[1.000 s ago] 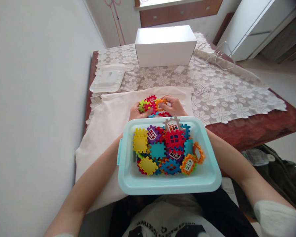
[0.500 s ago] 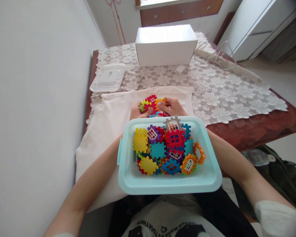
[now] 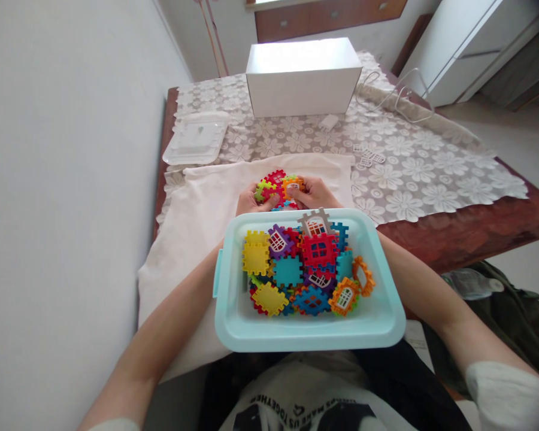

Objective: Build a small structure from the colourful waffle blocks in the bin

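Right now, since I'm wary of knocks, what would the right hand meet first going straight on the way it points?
The right hand pinches an orange piece; straight past that, the red piece beside it probably comes first, though depth is unclear.

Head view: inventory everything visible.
tub: 1, aqua, foreground
loose tiles: many, mixed, inside tub
held tiles: several, mixed, beyond tub
cloth: 1, white, left centre
tablecloth: 1, greyish, over table
table: 1, brown, centre
box: 1, white, rear
tray: 1, white, left
block: 1, white, before box
lattices: several, white, right
cable: 1, white, right
drawers: 3, brown, background
cabinet: 1, white, background
bottle: 1, clear, right
bag: 1, green, right
wall: 1, white, left
shirt: 1, light, bottom
hands: 2, bare, on held tiles
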A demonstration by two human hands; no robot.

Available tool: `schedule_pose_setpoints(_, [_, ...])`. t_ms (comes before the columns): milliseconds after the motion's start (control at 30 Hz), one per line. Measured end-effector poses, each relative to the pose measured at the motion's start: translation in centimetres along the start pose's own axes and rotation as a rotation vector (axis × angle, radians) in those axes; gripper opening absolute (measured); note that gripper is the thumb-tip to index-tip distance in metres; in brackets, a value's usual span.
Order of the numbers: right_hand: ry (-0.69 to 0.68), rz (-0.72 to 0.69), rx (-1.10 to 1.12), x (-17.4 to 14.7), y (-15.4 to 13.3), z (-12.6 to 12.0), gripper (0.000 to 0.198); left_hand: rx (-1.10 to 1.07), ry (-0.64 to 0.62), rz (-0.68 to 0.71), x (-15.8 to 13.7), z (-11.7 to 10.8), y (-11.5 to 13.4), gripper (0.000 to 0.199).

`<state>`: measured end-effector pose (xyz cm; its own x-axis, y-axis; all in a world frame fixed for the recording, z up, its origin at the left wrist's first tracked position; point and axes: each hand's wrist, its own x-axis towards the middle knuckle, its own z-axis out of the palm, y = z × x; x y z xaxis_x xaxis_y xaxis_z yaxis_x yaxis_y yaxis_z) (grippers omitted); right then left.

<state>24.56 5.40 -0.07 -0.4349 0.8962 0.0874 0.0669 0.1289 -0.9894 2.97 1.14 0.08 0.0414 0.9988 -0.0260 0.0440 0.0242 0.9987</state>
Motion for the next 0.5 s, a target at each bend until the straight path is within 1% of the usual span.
schedule_pose_setpoints(67, [-0.038,-0.018,-0.036,0.0,0.1,-0.2,0.034,0.015,0.015,0.012,0.0,0.1,-0.1,0.045])
schedule_pose_setpoints(167, [-0.028,-0.051,-0.066,0.1,0.0,-0.4,0.034,0.018,0.029,0.025,0.1,0.2,-0.1,0.048])
schedule_pose_setpoints(267, [-0.021,-0.081,-0.042,0.1,-0.3,-0.5,0.036,-0.006,0.022,0.040,0.0,0.5,0.0,0.050])
schedule_pose_setpoints(333, [-0.071,-0.066,-0.005,0.0,-0.4,-0.5,0.040,-0.027,0.009,0.051,-0.1,0.8,0.1,0.050])
schedule_pose_setpoints(433, [-0.148,-0.020,0.031,-0.1,-0.6,-0.5,0.051,-0.045,0.008,0.071,-0.1,1.1,0.0,0.053])
schedule_pose_setpoints(500, [-0.170,-0.013,0.048,-0.3,-0.7,-0.6,0.057,-0.051,0.017,0.078,0.1,1.2,-0.2,0.056])
